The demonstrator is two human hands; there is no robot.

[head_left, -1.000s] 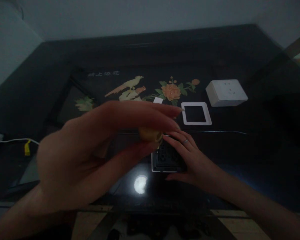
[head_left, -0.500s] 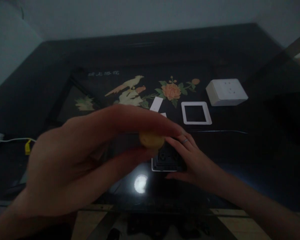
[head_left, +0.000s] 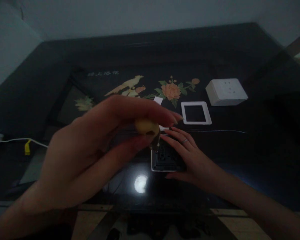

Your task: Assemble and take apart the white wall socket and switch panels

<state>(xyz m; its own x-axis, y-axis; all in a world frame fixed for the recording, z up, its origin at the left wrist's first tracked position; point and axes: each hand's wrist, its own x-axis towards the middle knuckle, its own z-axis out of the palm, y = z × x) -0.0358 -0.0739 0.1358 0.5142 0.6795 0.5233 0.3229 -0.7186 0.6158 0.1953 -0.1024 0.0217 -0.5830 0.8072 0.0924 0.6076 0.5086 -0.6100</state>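
Observation:
My left hand (head_left: 82, 153) is closed, thumb and index finger wrapped round the yellow handle of a screwdriver (head_left: 145, 126). Its metal shaft points down at the left part of a wall socket panel (head_left: 165, 161), which lies with its dark back up and a white rim showing. Whether the tip touches a screw there, I cannot tell. My right hand (head_left: 193, 158), a ring on one finger, grips the panel from the right, fingers over the far side and thumb at the near side.
A white square frame (head_left: 208, 115) lies beyond my right hand, and a white socket box (head_left: 226, 91) stands at the back right. White slips (head_left: 158, 100) are partly hidden behind my left hand. A white cable with a yellow tag (head_left: 27, 147) runs in from the left of the glossy black table (head_left: 140, 53).
My left hand has shifted slightly and tilted the screwdriver, so its metal shaft now shows below the yellow handle. The right hand and panel stay put.

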